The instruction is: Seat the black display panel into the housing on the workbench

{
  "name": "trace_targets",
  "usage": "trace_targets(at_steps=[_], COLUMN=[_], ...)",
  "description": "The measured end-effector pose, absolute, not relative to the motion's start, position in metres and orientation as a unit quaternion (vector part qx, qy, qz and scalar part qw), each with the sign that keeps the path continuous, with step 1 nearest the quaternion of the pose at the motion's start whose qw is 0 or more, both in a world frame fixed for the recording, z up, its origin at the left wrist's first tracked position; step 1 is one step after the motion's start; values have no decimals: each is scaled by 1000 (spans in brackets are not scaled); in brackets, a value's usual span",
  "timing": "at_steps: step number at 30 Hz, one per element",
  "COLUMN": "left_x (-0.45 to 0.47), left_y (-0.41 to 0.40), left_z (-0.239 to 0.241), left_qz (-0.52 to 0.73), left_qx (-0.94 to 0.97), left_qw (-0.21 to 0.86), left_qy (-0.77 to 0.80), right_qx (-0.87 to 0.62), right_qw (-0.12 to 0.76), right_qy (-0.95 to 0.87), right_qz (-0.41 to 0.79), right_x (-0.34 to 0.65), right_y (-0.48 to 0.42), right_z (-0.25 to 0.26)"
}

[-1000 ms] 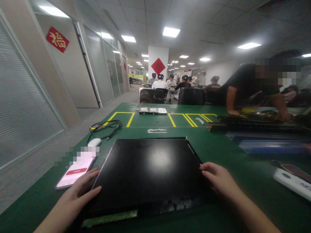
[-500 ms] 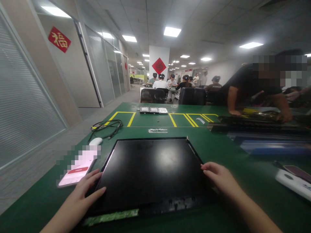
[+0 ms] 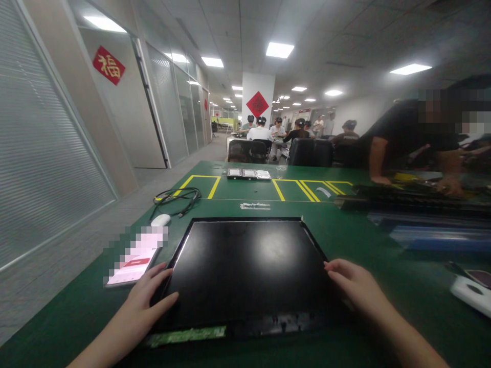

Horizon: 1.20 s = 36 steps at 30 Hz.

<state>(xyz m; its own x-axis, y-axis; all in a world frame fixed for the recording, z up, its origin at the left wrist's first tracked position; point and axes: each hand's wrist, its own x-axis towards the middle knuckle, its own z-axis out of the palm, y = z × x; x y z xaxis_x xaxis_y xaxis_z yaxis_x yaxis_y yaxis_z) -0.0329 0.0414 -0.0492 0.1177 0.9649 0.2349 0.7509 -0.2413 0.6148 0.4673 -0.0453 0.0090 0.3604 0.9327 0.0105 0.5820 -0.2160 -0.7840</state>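
Observation:
A black LCD screen panel (image 3: 238,271) lies face up on the green table in front of me, with a glossy light reflection on its right half. Along its near edge runs a strip of green circuit board (image 3: 187,335). My left hand (image 3: 151,291) grips the panel's left edge, thumb over the dark face and fingers along the side. At the right edge, my right hand (image 3: 351,281) pinches the rim between thumb and fingertips; its lower fingers are partly hidden.
Left of the panel lie a lit phone (image 3: 136,263), a white mouse (image 3: 160,220) and a coiled black cable (image 3: 180,197). Hard drives (image 3: 249,174) sit at the far edge. On the right are a white device (image 3: 471,294), blurred dark parts (image 3: 406,202) and a person leaning on the table.
The whole view has shifted slightly to the right in the picture. Both hands keep nearly the same hold on the panel's sides, and the panel shows no clear movement on the table.

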Motion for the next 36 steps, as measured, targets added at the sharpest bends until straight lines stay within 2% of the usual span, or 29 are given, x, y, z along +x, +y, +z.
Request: trace_targets(at_steps=[7,12,21,36], left_x=[-39,-51,-50,-38], left_y=[30,33,27,22], left_z=[-10,-4,-2,8], left_qz=[192,148,213,206], left_qx=[833,866,839,847], left_qw=[112,104,151,158], left_qy=[506,466,478,463], right_qx=[-744,-751,-741,-736], right_qw=[360,344,352,368], right_qy=[-514,-514,-529,-523], right_qz=[230,233,216,224], right_x=[467,468,470,470], right_y=[-45,-45,-46,-45], right_z=[8,7,6,2])
